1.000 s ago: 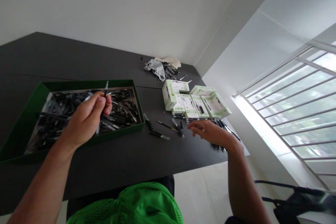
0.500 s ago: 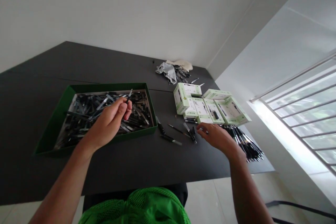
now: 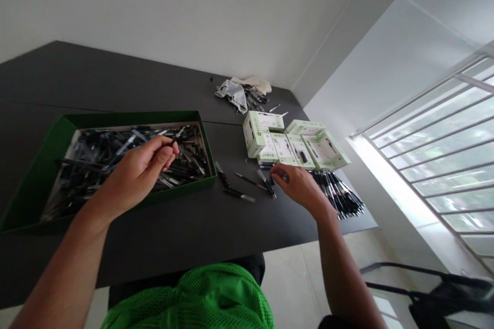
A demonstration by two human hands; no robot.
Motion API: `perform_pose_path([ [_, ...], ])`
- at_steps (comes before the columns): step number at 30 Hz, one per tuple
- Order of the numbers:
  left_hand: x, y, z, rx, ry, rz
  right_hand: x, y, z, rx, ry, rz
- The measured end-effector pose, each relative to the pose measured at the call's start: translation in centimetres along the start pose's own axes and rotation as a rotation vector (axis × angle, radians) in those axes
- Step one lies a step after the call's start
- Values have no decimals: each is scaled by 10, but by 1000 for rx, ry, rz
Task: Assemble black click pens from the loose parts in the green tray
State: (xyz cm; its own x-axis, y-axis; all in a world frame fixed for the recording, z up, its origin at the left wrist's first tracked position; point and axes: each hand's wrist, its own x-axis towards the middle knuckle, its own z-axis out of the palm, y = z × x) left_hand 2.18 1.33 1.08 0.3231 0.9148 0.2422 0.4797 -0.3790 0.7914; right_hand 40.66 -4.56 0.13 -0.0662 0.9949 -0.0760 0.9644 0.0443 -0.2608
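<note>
My left hand (image 3: 144,167) is closed on a dark pen (image 3: 179,134), whose pale end sticks out past the fingertips to the upper right. This hand is above the green box (image 3: 206,144), which holds a heap of loose pens (image 3: 100,149). Over the table, my right hand (image 3: 299,185) has its thumb and fingers curled together. Anything small between them is hidden. Close to its fingertips lie a clear-and-black pen part (image 3: 267,183) and a slim dark pen refill (image 3: 250,181). Other capped pens (image 3: 237,194) rest between the box and this hand.
Pale green pen cartons (image 3: 283,146) stand behind my right hand, one open tray (image 3: 328,154) among them. A bundle of black pens (image 3: 341,195) lies at the right table edge. Farther back are a grey cloth (image 3: 233,93), a cream cloth (image 3: 254,84) and more pens. A barred window is right.
The view has shifted slightly right. The pen in my left hand has tipped from nearly upright to a flatter slant. My right fingers have moved slightly left, closer to the loose pen parts.
</note>
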Motion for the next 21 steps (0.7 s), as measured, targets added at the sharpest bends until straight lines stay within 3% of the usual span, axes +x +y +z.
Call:
perform_pose_path([
  [5,-3,6,-2,-21,2,-92,-5,-38,17,64,33,-278],
  [8,-4,8,-2,-21,49,-135,-13,-70,29,134,136,-452],
  [11,-4,9,-2,-68,107,-162,-18,-107,33,153,272,-750],
  [15,-4,9,-2,-147,131,-185,-12,-149,31,64,325,-1117],
  [18,-4,9,-3,-129,129,-178,-5,-164,29,52,338,-1239],
  [21,-4,8,-3,-86,133,-162,-2,-166,29,68,345,-1252],
])
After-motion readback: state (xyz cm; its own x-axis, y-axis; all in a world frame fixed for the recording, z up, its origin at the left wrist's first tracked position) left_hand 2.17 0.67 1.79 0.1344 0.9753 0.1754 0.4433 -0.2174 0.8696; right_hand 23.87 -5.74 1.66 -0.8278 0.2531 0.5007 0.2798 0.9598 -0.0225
